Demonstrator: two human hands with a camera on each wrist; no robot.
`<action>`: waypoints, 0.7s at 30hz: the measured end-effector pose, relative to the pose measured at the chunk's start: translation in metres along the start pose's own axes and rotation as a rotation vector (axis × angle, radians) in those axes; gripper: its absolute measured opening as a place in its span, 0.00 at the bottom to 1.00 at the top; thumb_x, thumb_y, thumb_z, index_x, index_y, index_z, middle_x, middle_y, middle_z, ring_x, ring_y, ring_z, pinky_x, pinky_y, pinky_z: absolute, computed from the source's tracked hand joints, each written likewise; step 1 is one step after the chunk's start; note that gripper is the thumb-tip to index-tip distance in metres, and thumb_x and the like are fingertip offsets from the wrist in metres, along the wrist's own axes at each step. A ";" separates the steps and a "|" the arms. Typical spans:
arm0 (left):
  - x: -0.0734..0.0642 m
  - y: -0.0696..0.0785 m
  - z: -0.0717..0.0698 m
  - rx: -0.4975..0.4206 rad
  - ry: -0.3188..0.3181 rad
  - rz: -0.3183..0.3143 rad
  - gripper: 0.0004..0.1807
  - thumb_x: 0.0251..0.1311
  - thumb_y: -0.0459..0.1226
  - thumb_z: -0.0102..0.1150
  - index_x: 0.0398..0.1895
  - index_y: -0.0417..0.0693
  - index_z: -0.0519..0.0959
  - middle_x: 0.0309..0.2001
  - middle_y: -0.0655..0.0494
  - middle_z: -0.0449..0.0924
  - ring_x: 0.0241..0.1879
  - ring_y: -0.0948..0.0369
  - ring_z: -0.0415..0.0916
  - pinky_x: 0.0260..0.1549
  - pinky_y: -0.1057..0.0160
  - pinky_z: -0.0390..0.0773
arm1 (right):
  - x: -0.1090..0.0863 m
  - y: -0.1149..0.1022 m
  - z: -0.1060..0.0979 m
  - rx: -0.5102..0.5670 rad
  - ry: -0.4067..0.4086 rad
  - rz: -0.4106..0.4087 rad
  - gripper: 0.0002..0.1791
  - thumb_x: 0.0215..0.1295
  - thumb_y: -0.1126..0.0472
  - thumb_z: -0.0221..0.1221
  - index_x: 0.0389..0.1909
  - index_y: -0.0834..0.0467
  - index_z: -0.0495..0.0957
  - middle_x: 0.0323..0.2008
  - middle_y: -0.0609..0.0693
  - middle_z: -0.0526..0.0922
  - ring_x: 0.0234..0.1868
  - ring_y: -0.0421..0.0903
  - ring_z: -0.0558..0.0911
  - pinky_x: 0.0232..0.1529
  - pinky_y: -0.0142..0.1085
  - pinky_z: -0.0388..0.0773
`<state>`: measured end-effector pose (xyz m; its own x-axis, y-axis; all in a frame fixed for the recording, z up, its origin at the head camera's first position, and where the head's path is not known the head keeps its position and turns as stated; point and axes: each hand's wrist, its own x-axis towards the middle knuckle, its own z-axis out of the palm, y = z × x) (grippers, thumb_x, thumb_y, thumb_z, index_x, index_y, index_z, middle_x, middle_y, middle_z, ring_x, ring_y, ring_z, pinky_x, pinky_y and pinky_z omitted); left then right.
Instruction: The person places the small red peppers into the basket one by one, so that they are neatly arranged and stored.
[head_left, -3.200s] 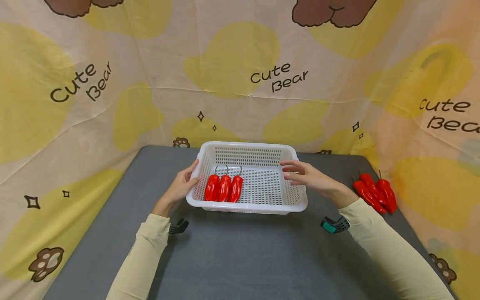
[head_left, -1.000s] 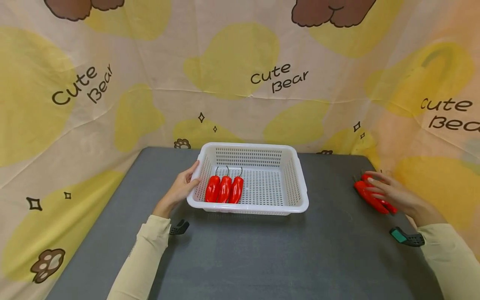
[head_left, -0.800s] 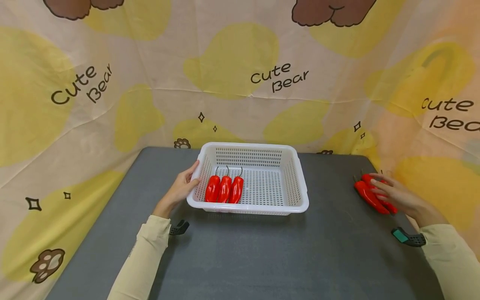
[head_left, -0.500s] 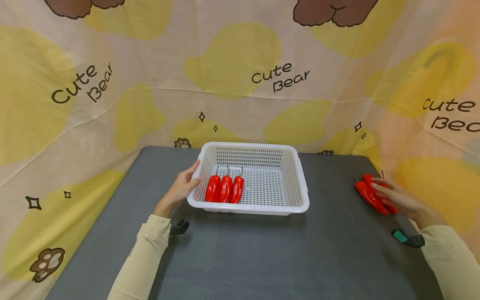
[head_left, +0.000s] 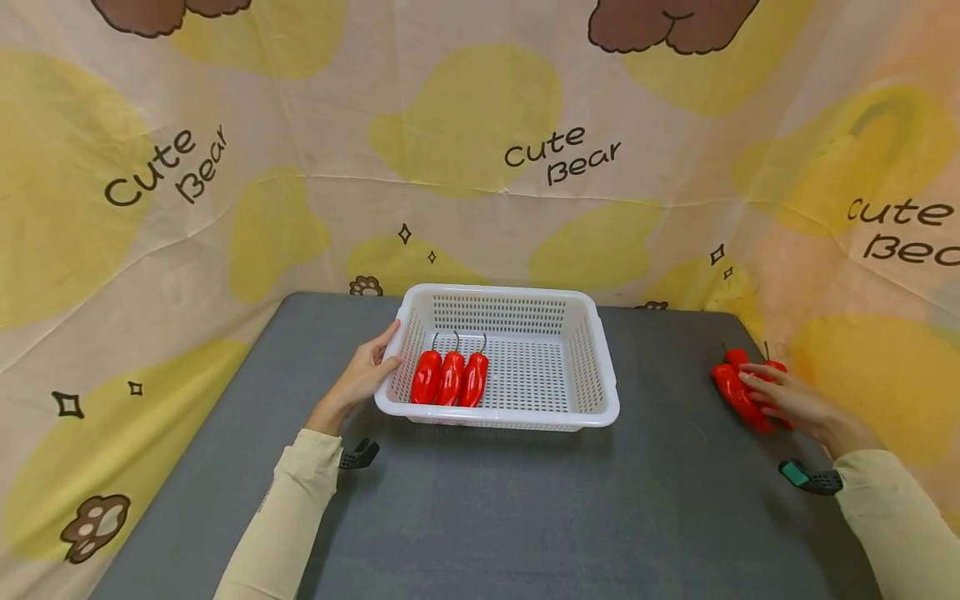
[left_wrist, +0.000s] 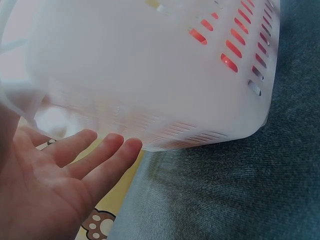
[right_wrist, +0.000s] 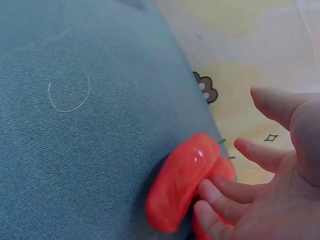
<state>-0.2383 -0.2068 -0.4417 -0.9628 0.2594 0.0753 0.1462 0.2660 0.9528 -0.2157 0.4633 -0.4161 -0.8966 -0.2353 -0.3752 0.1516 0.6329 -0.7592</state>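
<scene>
In the head view a white slotted plastic basket (head_left: 495,414) sits on the grey table. Three glossy red peppers (head_left: 450,379) lie side by side in its left part, stems to the back. My left hand (head_left: 360,379) grips the left rim, thumb over the edge; its straight fingers (left_wrist: 107,160) show against the outer wall in the left wrist view. At the right table edge my right hand (head_left: 798,404) reaches over a cluster of red peppers (head_left: 729,392). Its lower fingertips touch a pepper (right_wrist: 177,185) in the right wrist view, thumb apart. The hand partly hides the cluster.
A cloth backdrop (head_left: 450,125) with yellow patches and lettering rises behind the table and along both sides. The grey tabletop (head_left: 525,508) stretches in front of the basket. A thin curved thread (right_wrist: 70,107) lies on the table left of the pepper cluster.
My right hand has moved from the basket's right side to the pepper cluster. The leftmost pepper there has just shifted slightly under its fingers. The left hand stays on the rim.
</scene>
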 end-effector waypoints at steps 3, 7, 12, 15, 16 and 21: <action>0.000 -0.001 0.000 0.004 -0.001 0.000 0.38 0.71 0.29 0.45 0.82 0.46 0.46 0.79 0.36 0.51 0.68 0.39 0.66 0.60 0.39 0.74 | 0.003 0.002 0.003 -0.021 0.008 -0.005 0.41 0.82 0.47 0.37 0.75 0.77 0.39 0.73 0.81 0.46 0.63 0.66 0.71 0.47 0.24 0.79; -0.001 -0.001 0.000 0.004 -0.002 0.002 0.38 0.71 0.29 0.45 0.82 0.46 0.46 0.80 0.36 0.50 0.68 0.40 0.65 0.60 0.39 0.74 | 0.005 0.004 0.009 -0.089 0.028 -0.037 0.36 0.81 0.55 0.44 0.74 0.77 0.46 0.70 0.83 0.53 0.58 0.59 0.77 0.45 0.29 0.81; -0.001 -0.001 0.001 -0.003 -0.007 0.011 0.38 0.71 0.28 0.45 0.82 0.44 0.45 0.80 0.35 0.48 0.70 0.38 0.63 0.61 0.38 0.73 | 0.007 0.005 0.017 -0.183 0.075 -0.068 0.32 0.76 0.64 0.51 0.72 0.77 0.53 0.66 0.85 0.59 0.60 0.71 0.70 0.42 0.32 0.82; -0.001 0.000 0.001 -0.007 -0.006 0.009 0.38 0.71 0.28 0.45 0.82 0.44 0.45 0.80 0.36 0.49 0.69 0.38 0.64 0.60 0.38 0.73 | 0.009 0.005 0.020 -0.215 0.110 -0.076 0.33 0.72 0.66 0.55 0.71 0.77 0.55 0.63 0.84 0.62 0.54 0.65 0.72 0.38 0.32 0.81; -0.001 0.000 0.001 -0.008 -0.005 0.006 0.38 0.71 0.28 0.45 0.82 0.45 0.46 0.80 0.36 0.49 0.69 0.38 0.65 0.60 0.38 0.73 | 0.009 0.005 0.021 -0.219 0.117 -0.076 0.33 0.71 0.67 0.56 0.71 0.76 0.56 0.62 0.84 0.64 0.51 0.61 0.73 0.37 0.32 0.81; -0.001 -0.001 0.001 0.005 0.002 0.011 0.38 0.71 0.28 0.45 0.82 0.44 0.46 0.79 0.35 0.50 0.69 0.39 0.65 0.61 0.38 0.73 | 0.010 0.002 0.026 -0.184 0.112 -0.090 0.37 0.67 0.68 0.60 0.72 0.75 0.55 0.61 0.83 0.64 0.49 0.59 0.72 0.34 0.32 0.81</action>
<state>-0.2376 -0.2069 -0.4431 -0.9616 0.2603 0.0868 0.1582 0.2675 0.9505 -0.2131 0.4429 -0.4354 -0.9450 -0.2203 -0.2416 -0.0001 0.7390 -0.6737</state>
